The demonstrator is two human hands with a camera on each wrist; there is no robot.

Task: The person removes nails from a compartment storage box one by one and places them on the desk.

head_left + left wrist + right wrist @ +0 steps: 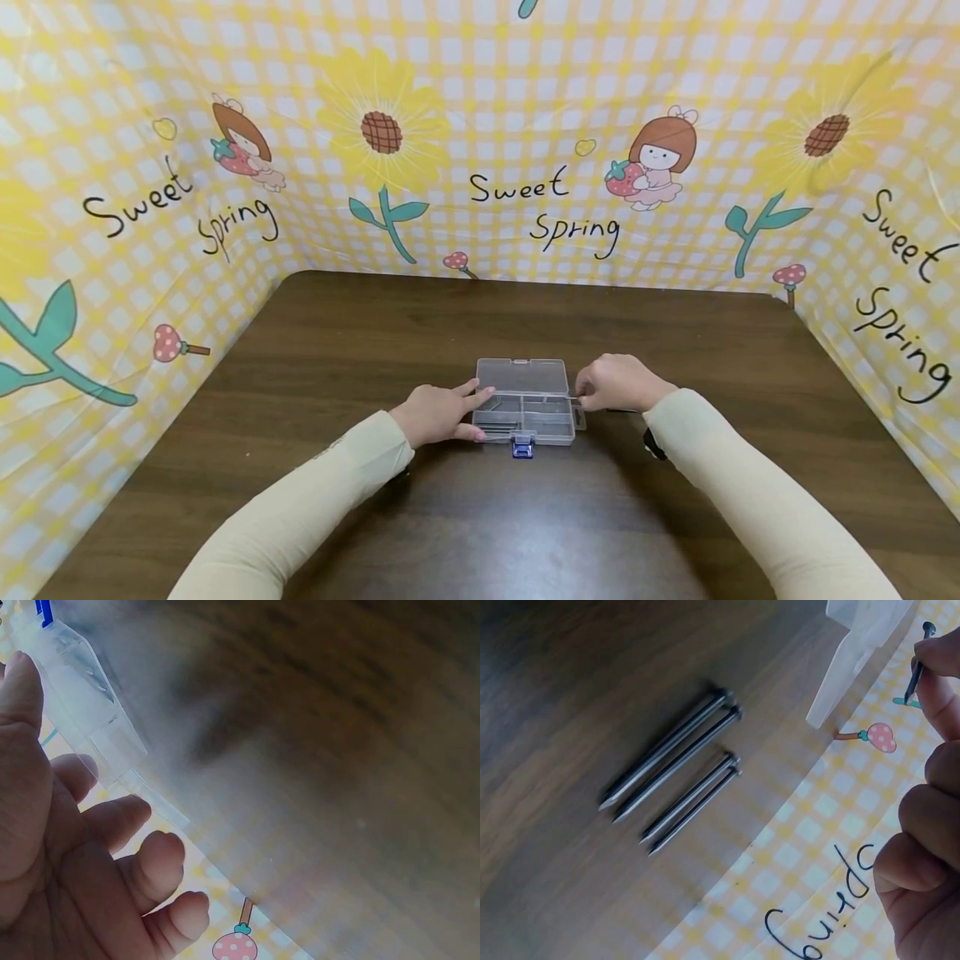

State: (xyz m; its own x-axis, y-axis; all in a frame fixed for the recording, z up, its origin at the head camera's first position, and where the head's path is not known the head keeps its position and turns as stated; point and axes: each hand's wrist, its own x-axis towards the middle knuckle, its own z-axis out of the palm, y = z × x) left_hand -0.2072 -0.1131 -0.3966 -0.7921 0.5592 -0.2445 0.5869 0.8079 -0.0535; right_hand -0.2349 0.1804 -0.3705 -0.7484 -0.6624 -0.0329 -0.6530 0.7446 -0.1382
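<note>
A clear plastic organizer box (548,430) lies on the table with its lid (522,376) swung back and a blue latch (522,448) at its front. Thin metal pieces lie in its left compartments. My left hand (438,414) rests at the box's left side, thumb by the front corner and extended fingers over the edge. In the left wrist view its other fingers are loosely bent. Between thumb and index finger, my right hand (617,382) pinches a nail (919,675) at the box's right edge. The nail's head and point both show in the right wrist view.
Two longer nails (676,765) and two shorter nails (694,802) lie side by side on the dark wooden table (375,333), mostly hidden by my right hand in the head view. A yellow checked cloth (480,125) surrounds the table's back and sides.
</note>
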